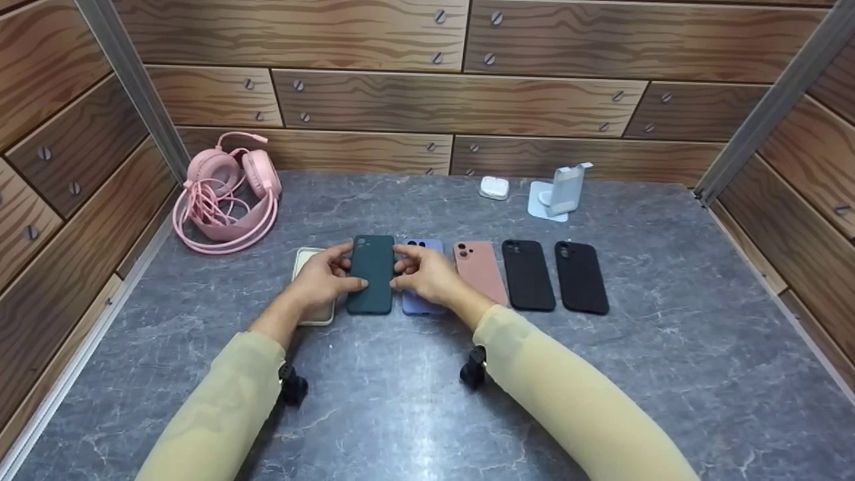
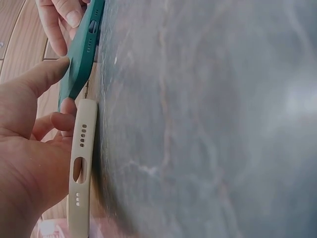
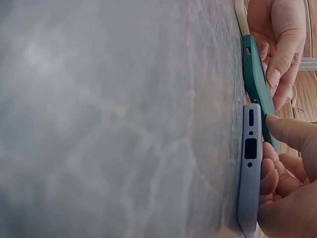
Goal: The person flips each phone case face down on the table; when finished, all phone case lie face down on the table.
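A dark green phone case (image 1: 371, 275) lies back up in the row, between my two hands. My left hand (image 1: 322, 279) grips its left edge, thumb on the back face and fingers at the side. From the other side my right hand (image 1: 431, 272) pinches the right edge near the top. Under the left hand is a cream phone case (image 2: 83, 148), mostly covered in the head view. The right hand reaches over a lavender phone case (image 3: 250, 168), whose bottom end with its port cutouts faces the right wrist camera.
Right of the hands lie a pink phone case (image 1: 482, 270) and two black phone cases, one (image 1: 528, 275) beside the other (image 1: 582, 277). Behind them are a white earbud case (image 1: 494, 188) and a white folding stand (image 1: 564, 190). Pink headphones (image 1: 227, 194) with coiled cable sit back left.
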`<move>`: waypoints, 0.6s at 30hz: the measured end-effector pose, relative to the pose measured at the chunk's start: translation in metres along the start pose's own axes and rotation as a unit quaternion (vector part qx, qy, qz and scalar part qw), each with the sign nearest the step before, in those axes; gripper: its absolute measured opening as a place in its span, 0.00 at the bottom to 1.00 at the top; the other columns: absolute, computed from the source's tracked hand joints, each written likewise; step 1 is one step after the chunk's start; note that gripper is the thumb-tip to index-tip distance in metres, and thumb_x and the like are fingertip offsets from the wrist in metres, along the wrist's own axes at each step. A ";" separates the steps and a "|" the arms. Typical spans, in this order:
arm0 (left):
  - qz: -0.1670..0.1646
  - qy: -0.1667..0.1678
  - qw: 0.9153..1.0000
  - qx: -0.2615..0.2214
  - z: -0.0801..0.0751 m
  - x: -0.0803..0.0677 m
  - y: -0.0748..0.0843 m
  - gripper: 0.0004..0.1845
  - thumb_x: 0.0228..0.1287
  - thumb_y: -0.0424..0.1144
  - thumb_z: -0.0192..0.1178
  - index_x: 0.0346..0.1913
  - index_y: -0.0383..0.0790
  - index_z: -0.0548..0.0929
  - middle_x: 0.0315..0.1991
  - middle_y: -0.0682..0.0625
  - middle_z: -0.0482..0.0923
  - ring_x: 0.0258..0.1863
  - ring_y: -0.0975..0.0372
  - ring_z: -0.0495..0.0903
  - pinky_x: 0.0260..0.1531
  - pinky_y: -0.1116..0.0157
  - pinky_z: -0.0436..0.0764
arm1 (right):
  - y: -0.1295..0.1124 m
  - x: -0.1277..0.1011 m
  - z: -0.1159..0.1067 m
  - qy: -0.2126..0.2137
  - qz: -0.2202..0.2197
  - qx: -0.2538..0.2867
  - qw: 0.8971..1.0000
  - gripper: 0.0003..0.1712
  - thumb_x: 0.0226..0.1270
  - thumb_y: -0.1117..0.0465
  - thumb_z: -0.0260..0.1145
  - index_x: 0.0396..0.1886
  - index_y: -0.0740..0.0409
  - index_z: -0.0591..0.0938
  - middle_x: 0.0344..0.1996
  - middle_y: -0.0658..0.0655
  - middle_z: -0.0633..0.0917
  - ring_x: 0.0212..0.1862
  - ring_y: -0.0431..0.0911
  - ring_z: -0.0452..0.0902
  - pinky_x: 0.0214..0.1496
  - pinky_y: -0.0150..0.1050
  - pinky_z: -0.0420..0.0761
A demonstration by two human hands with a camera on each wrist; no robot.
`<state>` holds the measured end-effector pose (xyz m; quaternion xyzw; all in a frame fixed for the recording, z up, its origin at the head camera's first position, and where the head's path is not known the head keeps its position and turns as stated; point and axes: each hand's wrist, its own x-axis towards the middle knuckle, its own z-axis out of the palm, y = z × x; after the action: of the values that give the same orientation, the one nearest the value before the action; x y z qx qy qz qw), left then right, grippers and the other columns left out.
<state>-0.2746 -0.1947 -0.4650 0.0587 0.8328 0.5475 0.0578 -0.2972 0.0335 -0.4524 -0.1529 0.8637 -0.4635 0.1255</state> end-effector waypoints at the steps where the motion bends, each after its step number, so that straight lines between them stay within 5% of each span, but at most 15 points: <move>1: 0.000 0.000 1.000 0.000 0.000 0.000 0.000 0.42 0.53 0.34 0.72 0.72 0.36 0.64 0.48 0.39 0.72 0.38 0.57 0.71 0.39 0.66 0.73 | 0.000 0.000 0.000 0.000 -0.001 -0.001 1.000 0.40 0.57 0.62 0.74 0.70 0.52 0.71 0.44 0.51 0.83 0.46 0.44 0.77 0.42 0.36 0.78; 13: 0.006 0.002 1.000 0.020 -0.001 -0.003 0.007 0.38 0.54 0.33 0.71 0.69 0.33 0.68 0.47 0.40 0.74 0.38 0.57 0.71 0.39 0.65 0.72 | -0.002 -0.001 0.000 0.014 -0.003 -0.014 1.000 0.39 0.57 0.63 0.74 0.69 0.52 0.71 0.43 0.50 0.84 0.45 0.43 0.77 0.44 0.36 0.77; 18: -0.012 0.003 1.000 -0.011 -0.003 -0.007 0.011 0.38 0.56 0.34 0.70 0.70 0.36 0.67 0.53 0.39 0.72 0.44 0.55 0.72 0.42 0.64 0.76 | -0.002 -0.001 0.000 0.015 -0.003 -0.001 1.000 0.38 0.58 0.64 0.73 0.69 0.53 0.72 0.43 0.51 0.84 0.44 0.43 0.78 0.42 0.35 0.78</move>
<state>-0.2682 -0.1941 -0.4532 0.0469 0.8276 0.5558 0.0625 -0.2959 0.0333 -0.4506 -0.1486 0.8655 -0.4652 0.1114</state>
